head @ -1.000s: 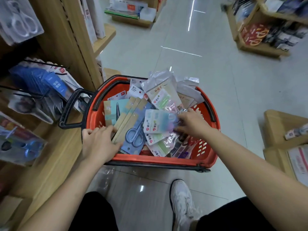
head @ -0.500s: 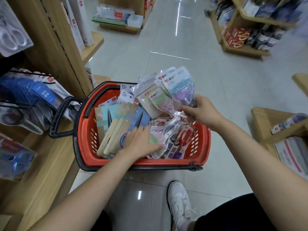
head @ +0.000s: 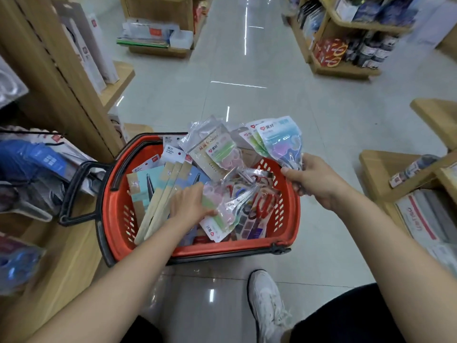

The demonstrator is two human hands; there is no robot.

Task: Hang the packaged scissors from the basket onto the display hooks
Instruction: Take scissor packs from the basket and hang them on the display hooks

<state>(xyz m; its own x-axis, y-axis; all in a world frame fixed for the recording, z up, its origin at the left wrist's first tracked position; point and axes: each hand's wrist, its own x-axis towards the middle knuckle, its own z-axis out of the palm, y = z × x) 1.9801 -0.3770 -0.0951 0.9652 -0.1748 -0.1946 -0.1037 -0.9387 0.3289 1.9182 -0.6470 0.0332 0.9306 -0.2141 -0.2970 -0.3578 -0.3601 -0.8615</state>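
Over basket (head: 116,219), right fingers (head: 294,175) around packs (head: 282,142)

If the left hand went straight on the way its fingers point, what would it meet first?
Likely the pink-and-green scissors packet lying in the basket, right ahead of the left hand; contact is unclear.

Basket (head: 116,214): red plastic, slotted walls, black handles, standing on the floor, filled with packaged scissors. Left side: card-backed packs (head: 170,186), brown and teal, stacked and leaning. Right side: clear bags, one showing red-handled scissors (head: 265,205). A fan of pastel bags (head: 282,142) is raised above the right rim, gripped by the right hand (head: 319,184). Hooks (head: 34,132): black wire, at left, carrying blue packs (head: 37,157).
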